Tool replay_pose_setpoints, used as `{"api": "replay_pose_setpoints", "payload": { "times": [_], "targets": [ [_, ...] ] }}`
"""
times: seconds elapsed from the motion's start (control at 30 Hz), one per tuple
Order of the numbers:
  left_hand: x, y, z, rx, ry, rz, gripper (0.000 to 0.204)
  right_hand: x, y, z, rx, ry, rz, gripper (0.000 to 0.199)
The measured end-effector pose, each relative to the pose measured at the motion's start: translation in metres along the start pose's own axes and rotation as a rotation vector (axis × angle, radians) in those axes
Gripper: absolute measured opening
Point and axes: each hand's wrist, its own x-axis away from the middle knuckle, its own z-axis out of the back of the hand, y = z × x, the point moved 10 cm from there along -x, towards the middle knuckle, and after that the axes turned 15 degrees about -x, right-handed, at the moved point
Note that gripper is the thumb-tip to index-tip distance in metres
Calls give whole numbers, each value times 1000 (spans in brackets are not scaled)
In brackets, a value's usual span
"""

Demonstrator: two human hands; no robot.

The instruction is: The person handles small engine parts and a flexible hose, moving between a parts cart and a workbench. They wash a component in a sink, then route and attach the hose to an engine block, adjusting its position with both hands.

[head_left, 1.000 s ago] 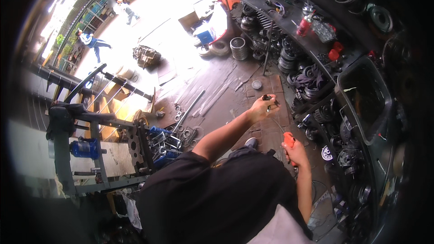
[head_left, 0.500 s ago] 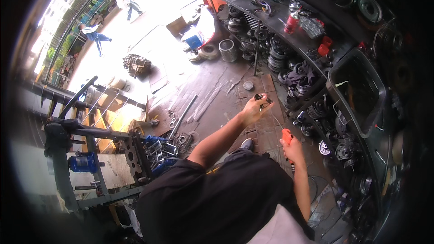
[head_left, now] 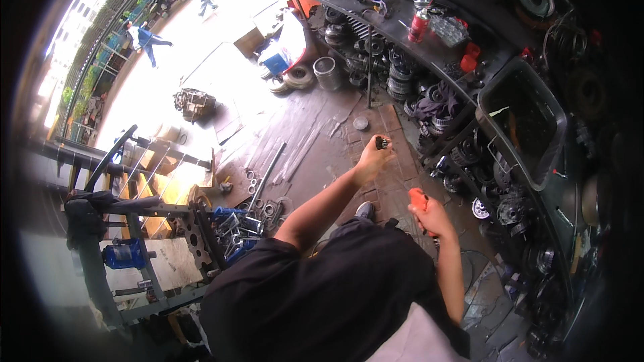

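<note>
A small dark part (head_left: 382,142) is pinched in the fingertips of the left hand (head_left: 371,159), raised over the floor (head_left: 315,141) just in front of the shelf (head_left: 429,104). An orange-handled tool (head_left: 418,200) is gripped in the closed right hand (head_left: 433,218), nearer the body and beside the shelf's lower tier. A black basket (head_left: 523,127) is seen on the desk (head_left: 402,17) above the shelf.

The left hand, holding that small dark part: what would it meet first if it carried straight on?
Probably the small round metal lid on the floor beyond the left hand; depth is unclear.
</note>
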Motion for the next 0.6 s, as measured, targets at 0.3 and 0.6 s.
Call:
{"api": "replay_pose_setpoints", "payload": {
  "times": [0.3,0.6],
  "targets": [
    [9,-24,0,-102,-151,67,29,13,-25,8,71,125,132,43],
    [0,-9,-29,-13,-317,46,20,5,-2,-12,115,-81,232,41]
  ]
}}
